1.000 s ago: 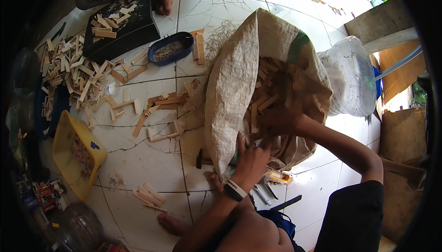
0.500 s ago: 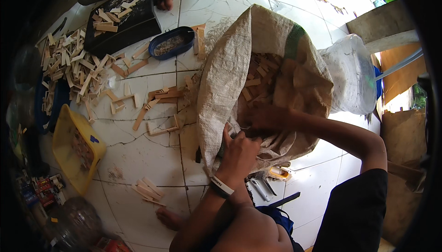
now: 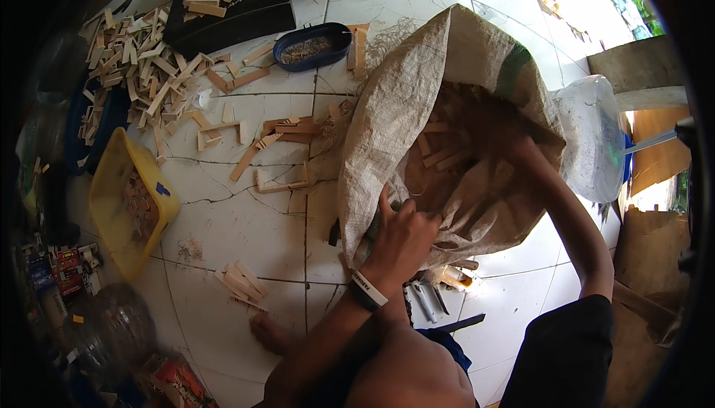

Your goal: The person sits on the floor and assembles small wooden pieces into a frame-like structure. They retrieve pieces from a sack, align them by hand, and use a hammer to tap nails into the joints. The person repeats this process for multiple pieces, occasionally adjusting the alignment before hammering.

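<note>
A pale woven sack [image 3: 395, 102] stands on the tiled floor with its mouth wide apart. Small wooden pieces [image 3: 445, 158] lie inside it. My left hand [image 3: 406, 235] grips the sack's near rim, its fingers curled over the fabric and the index finger pointing up along it. Deep in the sack, my right hand [image 3: 497, 131] is over the wooden pieces near the far right wall. Shadow and blur hide its fingers, so I cannot make out whether it holds a piece.
Loose wood strips [image 3: 141, 73] are heaped at the left, beside a black block [image 3: 231, 17] where another person's hand and foot show. A blue oval tray [image 3: 313, 46], a yellow basin [image 3: 134, 207] and a clear plastic container [image 3: 592, 140] stand around the sack. Tools [image 3: 428, 300] lie near my leg.
My right hand has moved from the sack's near side farther in, toward its far right. My left hand keeps its hold on the rim. The view has shifted slightly.
</note>
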The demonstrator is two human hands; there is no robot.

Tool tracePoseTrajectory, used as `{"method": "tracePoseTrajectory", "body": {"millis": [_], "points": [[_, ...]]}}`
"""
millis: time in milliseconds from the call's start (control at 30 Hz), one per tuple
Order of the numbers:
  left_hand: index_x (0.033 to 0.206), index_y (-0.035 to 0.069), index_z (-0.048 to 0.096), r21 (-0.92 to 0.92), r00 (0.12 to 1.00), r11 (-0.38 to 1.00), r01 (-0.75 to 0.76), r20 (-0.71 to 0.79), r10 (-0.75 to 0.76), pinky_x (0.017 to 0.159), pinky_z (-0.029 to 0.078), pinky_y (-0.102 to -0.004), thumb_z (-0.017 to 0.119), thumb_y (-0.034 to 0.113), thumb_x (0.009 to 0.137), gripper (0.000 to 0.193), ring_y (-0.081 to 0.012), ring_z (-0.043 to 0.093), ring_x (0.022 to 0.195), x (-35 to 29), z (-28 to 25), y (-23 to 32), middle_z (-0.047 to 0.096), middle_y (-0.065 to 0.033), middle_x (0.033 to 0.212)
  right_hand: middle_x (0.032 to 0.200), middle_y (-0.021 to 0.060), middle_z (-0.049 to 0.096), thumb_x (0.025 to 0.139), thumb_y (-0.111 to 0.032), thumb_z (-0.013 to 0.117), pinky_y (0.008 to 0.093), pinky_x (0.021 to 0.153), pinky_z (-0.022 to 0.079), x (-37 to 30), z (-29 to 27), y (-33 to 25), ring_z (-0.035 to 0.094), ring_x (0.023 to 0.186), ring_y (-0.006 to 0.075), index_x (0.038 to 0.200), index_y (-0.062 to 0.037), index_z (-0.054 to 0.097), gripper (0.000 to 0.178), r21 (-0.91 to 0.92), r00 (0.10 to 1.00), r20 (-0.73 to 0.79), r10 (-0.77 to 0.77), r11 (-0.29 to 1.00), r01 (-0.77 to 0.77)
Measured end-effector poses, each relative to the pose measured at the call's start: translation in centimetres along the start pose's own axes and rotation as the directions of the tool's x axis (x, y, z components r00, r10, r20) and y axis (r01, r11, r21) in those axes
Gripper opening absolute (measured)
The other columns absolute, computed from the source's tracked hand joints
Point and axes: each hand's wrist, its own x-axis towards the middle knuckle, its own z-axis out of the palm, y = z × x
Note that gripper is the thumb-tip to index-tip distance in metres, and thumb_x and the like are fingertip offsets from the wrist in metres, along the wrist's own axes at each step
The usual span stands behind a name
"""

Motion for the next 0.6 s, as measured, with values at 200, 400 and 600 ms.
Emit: {"method": "tracePoseTrajectory", "body": {"millis": [200,400,600], "points": [[0.107,0.013,0.080,0.015,0.996,0.998,-0.060,-0.057,0.061,0.124,0.028,-0.0674,0.072,0.008,0.086,0.023,-0.0242,0.071,0.102,0.2,0.6,0.4,0.076,-0.0060,0.090,0.145,0.0100,0.060,0.090,-0.044,0.072,0.0574,0.113,0.042,2.1,0.7,-3.3,0.055,0.138,0.0352,0.130,-0.0238,0.074,0.045,0.126,0.897,-0.314,-0.312,0.922,0.365],[0.104,0.012,0.080,0.056,0.994,0.993,-0.107,0.020,0.106,0.125,0.029,-0.0655,0.067,0.012,0.092,0.018,-0.0249,0.071,0.104,0.0,0.8,1.0,0.075,-0.0045,0.089,0.148,0.0102,0.060,0.087,-0.033,0.074,0.0582,0.113,0.043,3.3,4.6,-4.3,0.057,0.136,0.0368,0.127,-0.0237,0.076,0.041,-0.022,0.924,-0.292,-0.246,0.968,0.251],[0.121,0.012,0.078,0.073,0.996,0.993,-0.088,0.017,0.087,0.124,0.031,-0.0664,0.066,0.015,0.095,0.029,-0.0226,0.070,0.104,-0.5,0.2,0.1,0.074,-0.0050,0.101,0.142,0.0153,0.064,0.091,-0.028,0.073,0.0535,0.107,0.049,5.1,5.7,4.1,0.063,0.125,0.0377,0.134,-0.0158,0.070,0.045,0.076,0.954,-0.269,-0.129,0.985,0.154]]}}
